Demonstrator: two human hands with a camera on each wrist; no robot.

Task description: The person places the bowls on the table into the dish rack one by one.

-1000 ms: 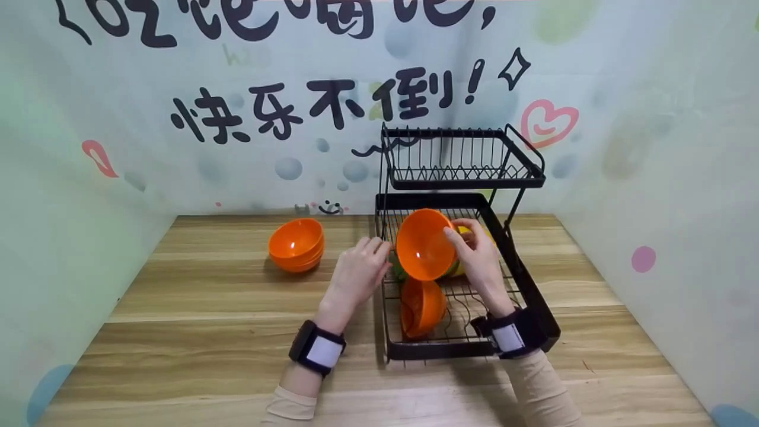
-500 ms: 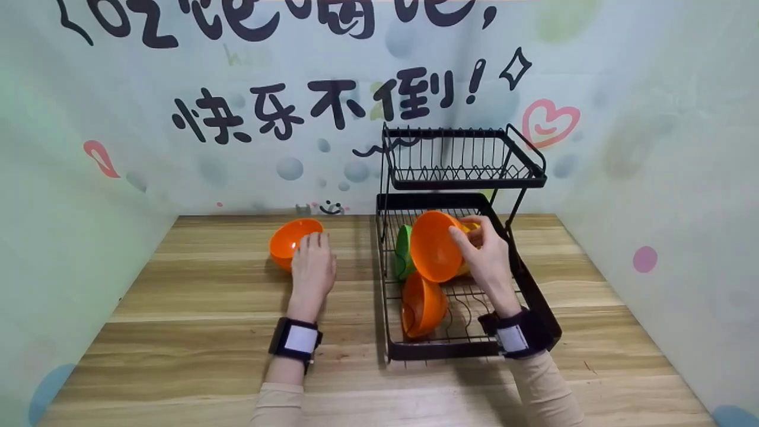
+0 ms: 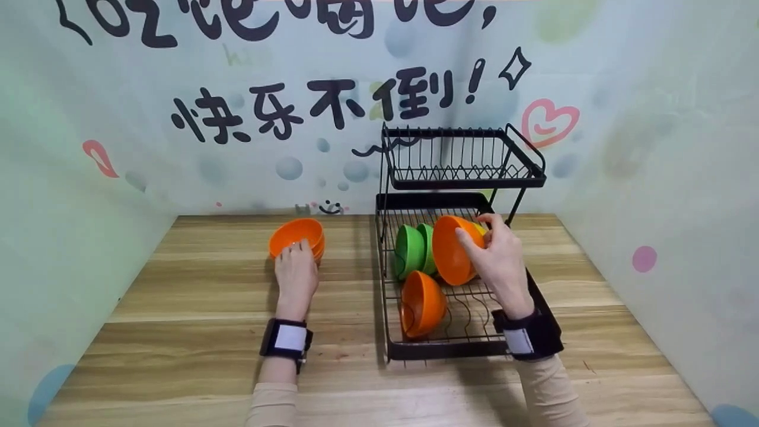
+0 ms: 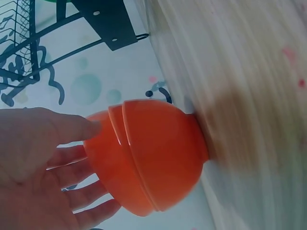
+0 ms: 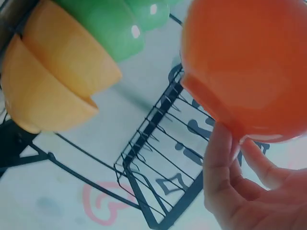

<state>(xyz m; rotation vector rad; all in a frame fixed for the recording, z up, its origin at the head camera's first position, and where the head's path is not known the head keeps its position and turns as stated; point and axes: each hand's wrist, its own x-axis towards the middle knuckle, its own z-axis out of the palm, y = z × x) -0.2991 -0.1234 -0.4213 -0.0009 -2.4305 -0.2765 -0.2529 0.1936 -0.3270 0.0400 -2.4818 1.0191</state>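
My right hand (image 3: 504,261) pinches an orange bowl (image 3: 453,252) near its foot, its mouth turned sideways above the lower tier of the black dish rack (image 3: 445,351). At the left, my left hand (image 3: 296,276) is at a nested stack of orange bowls (image 3: 293,230) standing on the table. In the left wrist view its thumb lies on the outside of the upper bowl (image 4: 98,143), and the fingertips pass behind the rim, partly hidden. Another orange bowl (image 3: 423,305) stands on edge at the front of the rack. Green bowls (image 3: 408,252) stand on edge behind it.
Yellow bowls (image 5: 67,48) sit beside the green ones, mostly hidden behind the held bowl in the head view. The rack's upper shelf (image 3: 468,184) overhangs the rear. A printed cloth wall (image 3: 237,172) closes off the back of the wooden table (image 3: 195,332).
My left hand has moved left from the rack to the stacked bowls and reached their rim. My right hand has shifted the held bowl rightward, uncovering the green bowls.
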